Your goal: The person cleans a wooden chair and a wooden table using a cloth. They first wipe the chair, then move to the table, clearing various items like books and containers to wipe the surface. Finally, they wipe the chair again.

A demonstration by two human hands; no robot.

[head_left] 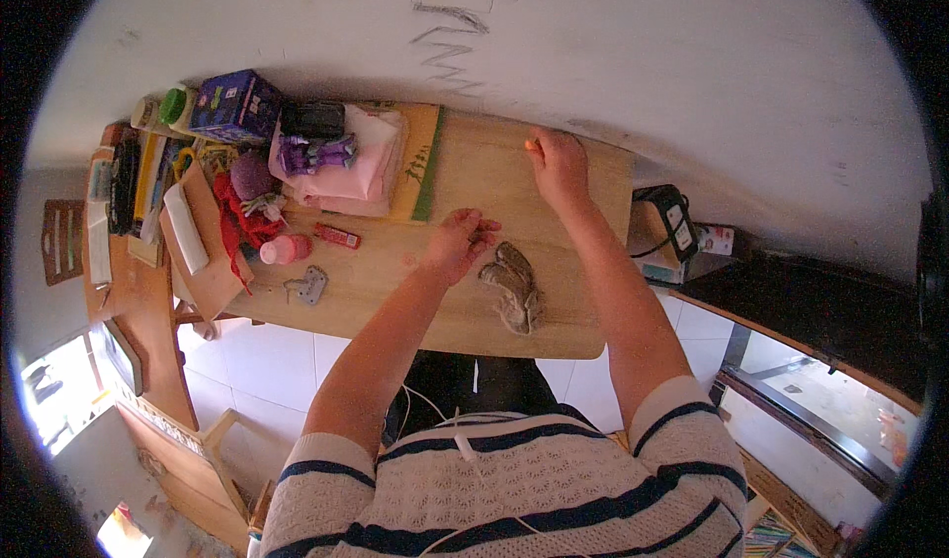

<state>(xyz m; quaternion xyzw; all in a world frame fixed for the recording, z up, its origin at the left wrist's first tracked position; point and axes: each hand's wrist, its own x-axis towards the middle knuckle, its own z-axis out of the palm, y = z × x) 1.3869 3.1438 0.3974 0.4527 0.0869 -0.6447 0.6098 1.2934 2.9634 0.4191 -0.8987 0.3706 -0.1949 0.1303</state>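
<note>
Over the far right part of the wooden table [465, 326], my right hand [561, 171] is closed, with a small orange thing [534, 146] showing at its fingertips; its kind is too small to tell. My left hand [457, 249] is over the middle of the table, fingers loosely bent and apart, with nothing visible in them. Just right of it and nearer to me lies a crumpled grey-brown bundle [512, 286], perhaps cloth. To the left of that hand are a small red box [337, 235], a pink bottle [286, 250] and a grey metal bracket [307, 285].
Pink folded cloth [361, 177] lies on a yellow-green board [423, 163] at the far left, beneath a purple toy [316, 153] and a dark case [312, 119]. Behind stands a blue box [235, 106]. A wall borders the far edge; a dark shelf [806, 311] is right.
</note>
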